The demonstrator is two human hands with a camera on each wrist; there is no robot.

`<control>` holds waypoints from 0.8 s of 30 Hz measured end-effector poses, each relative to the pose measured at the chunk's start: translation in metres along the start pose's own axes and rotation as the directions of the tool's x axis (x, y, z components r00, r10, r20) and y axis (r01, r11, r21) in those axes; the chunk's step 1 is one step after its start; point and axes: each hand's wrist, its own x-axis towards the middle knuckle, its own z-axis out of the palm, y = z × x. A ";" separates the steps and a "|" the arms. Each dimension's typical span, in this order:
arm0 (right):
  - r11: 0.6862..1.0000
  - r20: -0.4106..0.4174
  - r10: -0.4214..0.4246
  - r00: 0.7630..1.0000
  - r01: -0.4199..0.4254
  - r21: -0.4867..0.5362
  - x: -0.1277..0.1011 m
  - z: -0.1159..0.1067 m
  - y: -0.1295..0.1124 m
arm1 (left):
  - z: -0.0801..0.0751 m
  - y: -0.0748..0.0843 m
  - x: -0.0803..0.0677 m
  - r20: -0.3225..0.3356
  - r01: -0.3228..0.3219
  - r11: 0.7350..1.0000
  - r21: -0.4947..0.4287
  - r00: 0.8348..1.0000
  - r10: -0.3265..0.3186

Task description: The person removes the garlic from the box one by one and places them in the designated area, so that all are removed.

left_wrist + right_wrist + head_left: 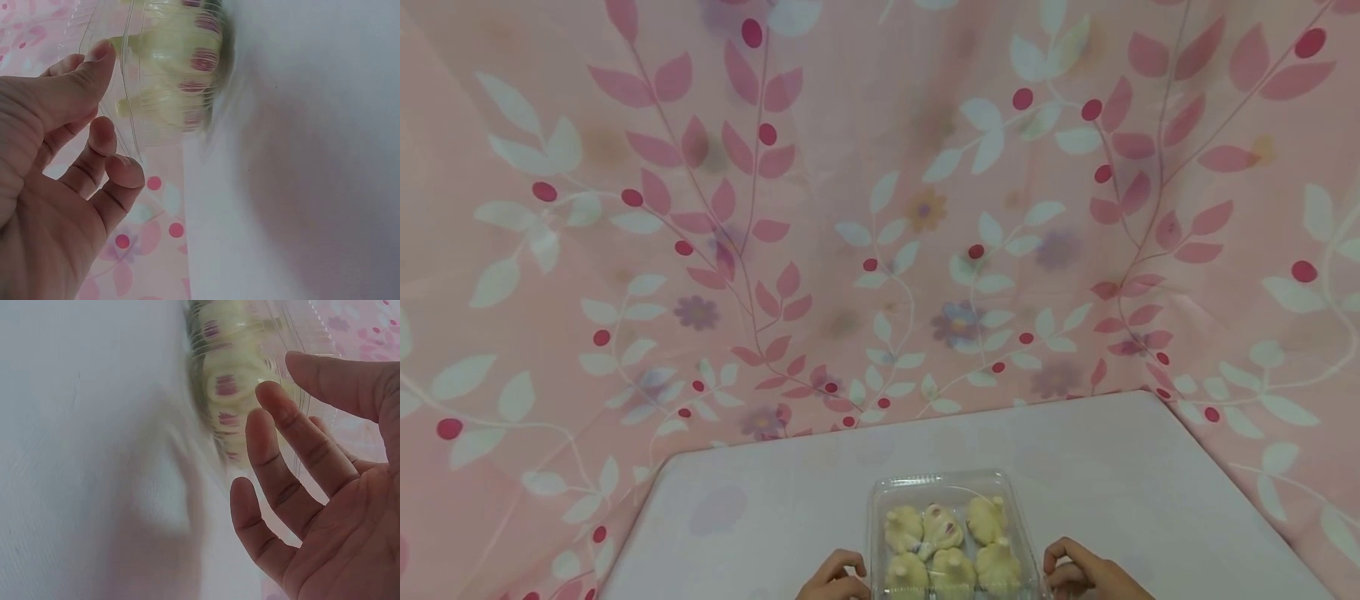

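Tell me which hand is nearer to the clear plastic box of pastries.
Left, but only just. The left hand sits at the clear plastic box's left edge, thumb and fingertips at its rim. The right hand is at the right edge, fingers spread and apparently just off the wall.
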 end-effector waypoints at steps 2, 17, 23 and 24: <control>0.999 0.004 -0.004 1.000 0.004 0.036 0.000 0.000 0.001 | -0.001 0.000 0.001 0.000 -0.009 1.000 -0.007 1.000 0.009; 0.952 0.019 -0.049 0.999 0.041 0.305 -0.001 0.001 0.007 | -0.018 0.001 0.014 0.077 -0.087 0.991 -0.102 0.992 0.095; 0.976 0.049 -0.125 0.991 0.114 0.185 -0.002 0.001 0.010 | -0.022 0.006 0.019 0.063 -0.039 0.989 -0.146 0.997 0.048; 0.977 0.054 -0.135 0.989 0.124 0.173 -0.002 0.000 0.011 | -0.023 0.008 0.021 0.058 -0.033 0.988 -0.150 0.997 0.042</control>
